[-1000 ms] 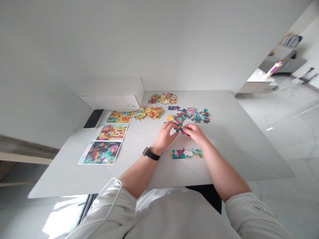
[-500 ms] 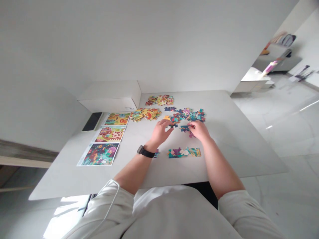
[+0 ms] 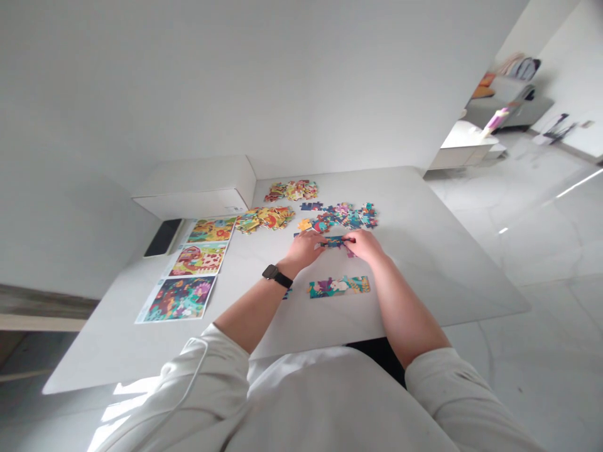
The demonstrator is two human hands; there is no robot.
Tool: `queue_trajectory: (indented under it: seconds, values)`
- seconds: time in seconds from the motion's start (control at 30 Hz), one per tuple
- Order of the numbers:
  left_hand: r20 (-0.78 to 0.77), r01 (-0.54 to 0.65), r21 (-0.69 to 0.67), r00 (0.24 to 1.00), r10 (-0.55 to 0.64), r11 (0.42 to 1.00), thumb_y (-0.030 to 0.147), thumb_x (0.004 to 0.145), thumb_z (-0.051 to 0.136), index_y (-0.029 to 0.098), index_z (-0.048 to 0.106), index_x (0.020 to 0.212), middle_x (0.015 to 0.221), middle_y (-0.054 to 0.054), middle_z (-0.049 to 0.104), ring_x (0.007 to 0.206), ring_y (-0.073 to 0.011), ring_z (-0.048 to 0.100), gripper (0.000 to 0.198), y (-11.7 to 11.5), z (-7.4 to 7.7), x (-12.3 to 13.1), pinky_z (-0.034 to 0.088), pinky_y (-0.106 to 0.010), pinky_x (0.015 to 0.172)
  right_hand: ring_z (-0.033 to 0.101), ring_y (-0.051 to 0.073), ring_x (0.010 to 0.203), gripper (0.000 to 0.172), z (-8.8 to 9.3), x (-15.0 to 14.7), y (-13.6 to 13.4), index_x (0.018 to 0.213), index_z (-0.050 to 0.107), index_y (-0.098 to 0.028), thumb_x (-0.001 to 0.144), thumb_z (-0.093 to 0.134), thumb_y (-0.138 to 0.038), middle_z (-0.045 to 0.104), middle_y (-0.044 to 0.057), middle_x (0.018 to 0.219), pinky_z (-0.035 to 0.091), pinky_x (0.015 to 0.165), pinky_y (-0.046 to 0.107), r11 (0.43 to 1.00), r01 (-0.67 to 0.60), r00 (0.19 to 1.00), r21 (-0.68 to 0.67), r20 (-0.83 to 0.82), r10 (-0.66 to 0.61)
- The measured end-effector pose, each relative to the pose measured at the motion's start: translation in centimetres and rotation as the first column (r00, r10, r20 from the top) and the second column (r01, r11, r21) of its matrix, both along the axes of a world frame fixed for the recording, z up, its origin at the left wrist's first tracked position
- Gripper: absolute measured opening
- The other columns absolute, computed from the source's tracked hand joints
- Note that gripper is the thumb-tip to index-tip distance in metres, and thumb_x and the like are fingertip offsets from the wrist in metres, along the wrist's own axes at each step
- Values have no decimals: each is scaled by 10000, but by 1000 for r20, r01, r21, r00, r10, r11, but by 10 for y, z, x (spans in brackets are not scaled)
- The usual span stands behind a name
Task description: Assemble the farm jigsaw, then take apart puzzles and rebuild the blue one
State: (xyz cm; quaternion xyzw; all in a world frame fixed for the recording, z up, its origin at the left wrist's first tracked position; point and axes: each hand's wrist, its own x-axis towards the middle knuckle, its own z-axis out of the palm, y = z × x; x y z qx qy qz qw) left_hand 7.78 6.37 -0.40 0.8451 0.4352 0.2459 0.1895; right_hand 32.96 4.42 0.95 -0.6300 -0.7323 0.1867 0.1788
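Note:
Between my two hands lies a dark blue strip of jigsaw puzzle pieces (image 3: 335,241). The fingers of my left hand (image 3: 305,248) pinch its left end. At its right end, my right hand (image 3: 365,243) grips the strip between thumb and fingers. A purple puzzle piece (image 3: 350,252) shows just below, close to my right hand. Nearer to me lies a joined puzzle section (image 3: 339,286) with a white animal on it. My left wrist partly hides another blue piece (image 3: 286,294). Just beyond my hands spreads a pile of loose blue and purple pieces (image 3: 346,215).
Yellow pieces (image 3: 266,218) and a reddish pile (image 3: 292,190) lie farther back. At left are a picture sheet (image 3: 181,297) with three printed scenes, a dark phone (image 3: 162,238) and a white box (image 3: 193,188) against the wall. The table (image 3: 424,270) extends to the right.
My left hand has brought its dark piece rightward against the piece at my right hand, so they now form one strip. The whole view has shifted slightly.

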Motion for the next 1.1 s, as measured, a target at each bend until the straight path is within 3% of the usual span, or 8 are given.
queue_trajectory:
  seconds: [0.13,0.33,0.47,0.63,0.73,0.93,1.1]
  values:
    - [23,4,-4,1000,-3,1000,266,857,784,309,860,1061,1180,-83,790,1169,-319,689,222,1,1,-1,506,-500,1131,740,233,913,210,1,0,-1,1076,881,-313,958,726,-236,835,42,988,517,806,303,1000,-3,1000,-10,7,3]
    - [-142,15,45,990,-8,999,234,892,742,319,856,1119,1251,-92,774,1200,-334,658,268,-3,5,0,500,-523,1113,743,231,913,208,4,1,-2,1080,879,-292,969,713,-231,839,52,1018,514,811,307,1000,-26,1000,-15,-6,26]
    - [-148,17,54,989,-9,998,259,922,721,318,846,1138,1304,-96,745,1260,-339,628,257,-7,4,-2,485,-536,1137,745,227,905,212,5,0,-2,1081,878,-293,966,713,-225,840,46,1016,518,811,307,999,-20,999,-28,-28,19]
    - [-67,-66,62,995,70,996,235,896,731,262,786,1216,1308,-127,726,1256,-337,633,325,-2,1,-23,489,-536,1160,749,230,884,197,1,2,-2,1051,878,-302,958,720,-229,839,38,968,529,804,316,999,-8,997,-35,-72,5]
    - [-40,-118,37,992,120,992,234,873,732,242,788,1123,1249,-134,748,1217,-338,663,257,0,0,-40,499,-529,1158,756,241,905,206,0,3,-1,1082,876,-286,956,721,-236,841,52,992,538,823,332,999,-8,997,-42,-72,5]
    - [-32,-80,11,996,80,997,247,898,685,253,805,982,1249,-124,772,1180,-334,700,147,-10,1,-61,511,-530,1137,767,244,962,221,-4,4,0,1095,874,-289,950,714,-240,846,52,1071,557,880,342,1000,-3,998,-25,-66,1]
    - [-6,-152,46,988,153,987,251,908,720,241,780,1132,1236,-138,758,1213,-353,678,232,-10,8,-65,504,-536,1138,773,261,1026,205,-7,4,-1,1052,879,-300,954,711,-235,846,53,1123,568,910,358,1000,11,996,19,-84,-9]
